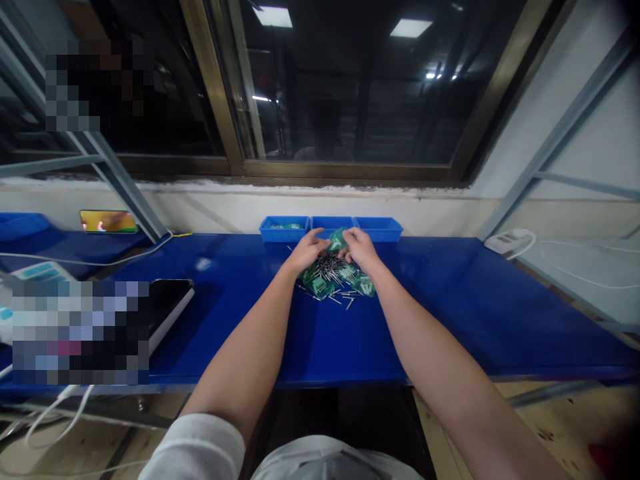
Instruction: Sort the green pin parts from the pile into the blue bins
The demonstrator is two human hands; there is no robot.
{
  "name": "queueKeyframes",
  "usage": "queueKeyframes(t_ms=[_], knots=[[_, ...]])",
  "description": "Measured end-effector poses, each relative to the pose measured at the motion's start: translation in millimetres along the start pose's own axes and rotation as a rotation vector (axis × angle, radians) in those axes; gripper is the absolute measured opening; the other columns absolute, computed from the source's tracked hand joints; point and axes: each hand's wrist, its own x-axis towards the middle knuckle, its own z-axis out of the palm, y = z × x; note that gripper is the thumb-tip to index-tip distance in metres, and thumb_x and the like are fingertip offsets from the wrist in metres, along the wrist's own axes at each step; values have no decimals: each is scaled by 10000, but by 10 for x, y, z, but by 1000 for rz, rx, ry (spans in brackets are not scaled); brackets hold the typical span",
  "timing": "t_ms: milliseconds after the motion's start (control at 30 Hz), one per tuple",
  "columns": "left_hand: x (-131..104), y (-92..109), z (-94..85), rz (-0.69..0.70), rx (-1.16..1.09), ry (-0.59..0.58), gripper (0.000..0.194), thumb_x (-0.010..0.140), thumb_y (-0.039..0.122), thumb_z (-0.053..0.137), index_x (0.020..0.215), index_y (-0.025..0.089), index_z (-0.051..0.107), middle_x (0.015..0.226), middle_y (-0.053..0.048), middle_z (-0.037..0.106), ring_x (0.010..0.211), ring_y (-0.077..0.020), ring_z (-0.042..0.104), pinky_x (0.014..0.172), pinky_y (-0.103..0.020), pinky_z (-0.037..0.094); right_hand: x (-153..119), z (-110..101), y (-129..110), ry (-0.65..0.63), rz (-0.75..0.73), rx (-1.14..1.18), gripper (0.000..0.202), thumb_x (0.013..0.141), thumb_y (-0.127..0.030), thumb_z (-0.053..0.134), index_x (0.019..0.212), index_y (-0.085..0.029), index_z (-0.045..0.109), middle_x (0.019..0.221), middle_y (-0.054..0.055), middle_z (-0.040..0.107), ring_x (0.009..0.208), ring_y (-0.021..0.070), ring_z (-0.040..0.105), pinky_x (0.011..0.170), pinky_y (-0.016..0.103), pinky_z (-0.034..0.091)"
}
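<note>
Right hand [361, 248] pinches green piece [338, 239] at its right side; left hand [309, 252] at its left side, can't tell if it grips. Green piece is over the far part of a pile of screws [330, 267] and more green pieces [320, 287]. Blue bins [380, 233], three in a row, just beyond, by the table [340, 347]'s back edge. Tabletop stretches both sides and from pile to front edge, side room for hands. Charger [507, 240] well right, black-topped device [173, 293] well left.
</note>
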Motion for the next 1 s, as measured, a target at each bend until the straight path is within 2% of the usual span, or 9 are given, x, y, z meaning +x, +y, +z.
queueKeyframes(t_ms=[67,133,300,400,500,600,700,867,1000], knots=[[9,-10,8,-6,-61,47,715,670,316,684,1298,116,405,782,-42,642,561,-114,541,501,-231,386,-14,44,-8,-7,65,87,295,778,-469,550,796,-215,400,517,-66,446,422,148,586,301,173,290],[20,-26,-1,-35,-129,81,737,638,295,716,1279,87,419,700,-20,615,510,-99,511,484,-229,371,-30,75,-33,2,133,127,258,795,-411,562,822,-207,406,533,-61,460,436,149,603,296,163,312],[32,-52,-27,-149,-245,68,442,581,245,765,952,67,602,506,28,503,424,-69,441,422,-205,307,-44,103,-71,53,258,171,216,788,-165,572,943,-167,421,575,-18,545,445,172,614,304,186,376],[19,-26,-22,-177,-323,35,293,548,230,787,717,93,591,477,37,462,412,-55,419,402,-193,282,-42,105,-70,64,302,191,285,772,-94,561,1019,-123,424,570,10,569,455,183,616,320,201,402],[-5,26,-15,-223,-377,8,284,524,209,800,630,106,557,475,35,457,411,-47,418,398,-184,276,-38,106,-62,79,317,223,339,761,-58,553,1077,-82,432,554,18,567,456,182,611,345,217,431],[-27,77,-11,-287,-390,-12,289,487,156,808,572,102,538,479,27,471,424,-42,431,406,-179,287,-39,107,-52,90,289,256,376,737,-38,559,1095,-74,452,577,23,578,466,172,609,380,237,464],[-33,94,-10,-293,-389,-4,267,445,108,802,575,94,568,500,14,510,435,-45,445,414,-183,292,-39,104,-42,69,233,253,324,697,-65,609,1007,-105,525,666,39,616,505,151,612,402,228,470],[-5,48,-16,-147,-304,152,230,417,88,741,629,122,660,591,-6,605,487,-69,481,436,-195,302,-24,77,-12,12,73,194,155,592,-155,698,721,-140,615,810,53,663,644,139,613,501,236,492],[10,14,-23,-6,-270,231,124,443,134,688,565,137,666,918,-48,670,584,-81,511,476,-209,332,-14,40,19,-3,-52,116,178,536,-254,729,632,-143,628,977,80,659,726,158,609,577,282,485]])
